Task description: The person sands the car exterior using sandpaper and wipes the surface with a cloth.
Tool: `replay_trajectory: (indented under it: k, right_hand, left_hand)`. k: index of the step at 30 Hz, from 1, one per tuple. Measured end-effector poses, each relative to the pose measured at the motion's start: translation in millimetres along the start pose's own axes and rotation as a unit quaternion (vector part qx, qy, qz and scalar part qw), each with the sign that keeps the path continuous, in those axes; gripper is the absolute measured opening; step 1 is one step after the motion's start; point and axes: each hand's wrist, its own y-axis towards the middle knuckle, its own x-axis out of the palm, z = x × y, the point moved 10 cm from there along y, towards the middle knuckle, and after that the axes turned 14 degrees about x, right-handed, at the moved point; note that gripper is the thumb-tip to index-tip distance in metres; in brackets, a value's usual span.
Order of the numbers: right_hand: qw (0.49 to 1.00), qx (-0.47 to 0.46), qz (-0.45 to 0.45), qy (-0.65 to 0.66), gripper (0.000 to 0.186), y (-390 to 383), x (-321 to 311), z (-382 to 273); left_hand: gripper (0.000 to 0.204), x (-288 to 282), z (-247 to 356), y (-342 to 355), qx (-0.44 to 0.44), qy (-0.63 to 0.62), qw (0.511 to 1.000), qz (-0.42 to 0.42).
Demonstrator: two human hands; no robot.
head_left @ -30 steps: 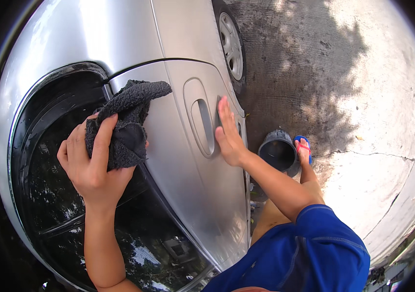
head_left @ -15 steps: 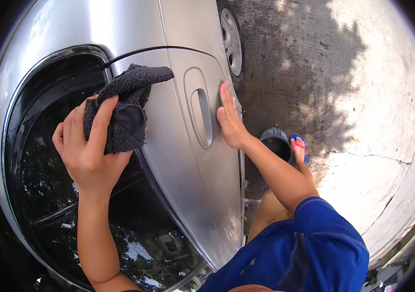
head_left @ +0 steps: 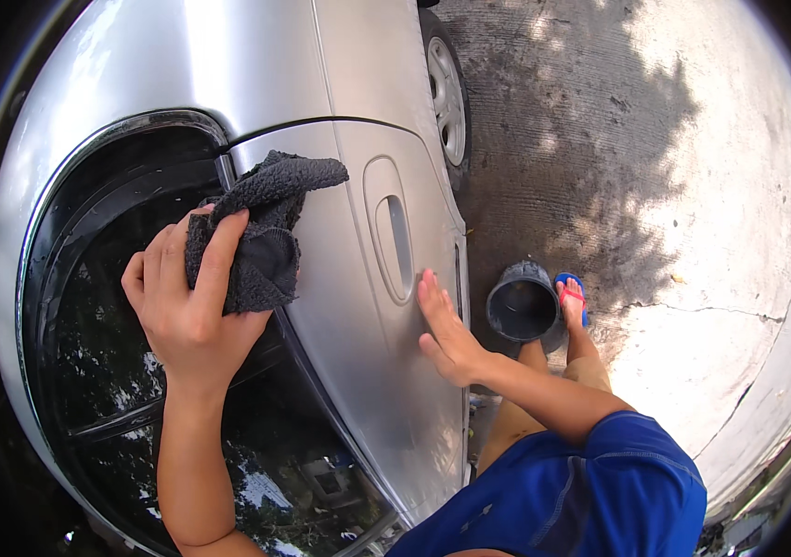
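Note:
A dark grey cloth (head_left: 264,251) is bunched in my left hand (head_left: 187,288), whose fingers are closed around it. The cloth sits over the lower edge of the car window (head_left: 108,306), and one folded end sticks out to the right above the silver door (head_left: 321,278). My right hand (head_left: 448,336) is open with fingers extended, by the door panel just below the door handle (head_left: 395,237). Whether its palm touches the metal I cannot tell. It holds nothing.
A black bucket (head_left: 523,304) stands on the concrete ground (head_left: 720,223) beside my foot, which wears a blue sandal (head_left: 583,299) with a red strap. The car wheel (head_left: 447,97) is farther ahead. Tree shade covers part of the ground.
My right hand has come back toward me along the door, from beside the handle to below it. The bucket shows more fully. My left hand keeps the cloth at the window edge.

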Motion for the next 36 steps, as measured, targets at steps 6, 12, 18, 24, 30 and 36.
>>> replay_trajectory:
  k: [6,12,18,24,30,36]
  right_hand:
    - [0.985,0.027,0.169,-0.018,0.076,138.1,-99.5,-83.7]
    - [0.976,0.135,0.167,0.033,0.076,147.7,-127.4,-74.1]
    - [0.969,0.120,0.213,-0.033,0.076,152.0,-132.1,-90.8]
    - [0.979,0.040,0.192,-0.058,0.076,138.1,-93.7,-139.1]
    - [0.977,-0.040,0.191,-0.082,0.073,150.2,-89.4,-178.9]
    - [0.968,0.047,0.236,-0.076,0.076,109.3,-85.8,-107.6]
  left_hand:
    - [0.051,-1.9,2.6,-5.1,-0.001,-0.004,1.000,-0.001]
    - [0.050,-8.5,3.0,-3.4,-0.006,-0.008,1.000,0.002]
    - [0.052,-10.7,-2.1,-1.3,-0.010,-0.009,1.000,0.023]
    - [0.056,-12.8,-4.5,-9.1,-0.013,-0.010,1.000,0.002]
    - [0.056,-8.6,-5.0,-9.0,-0.011,-0.006,1.000,-0.012]
    - [0.048,-4.1,0.8,-4.3,-0.009,-0.011,1.000,-0.006]
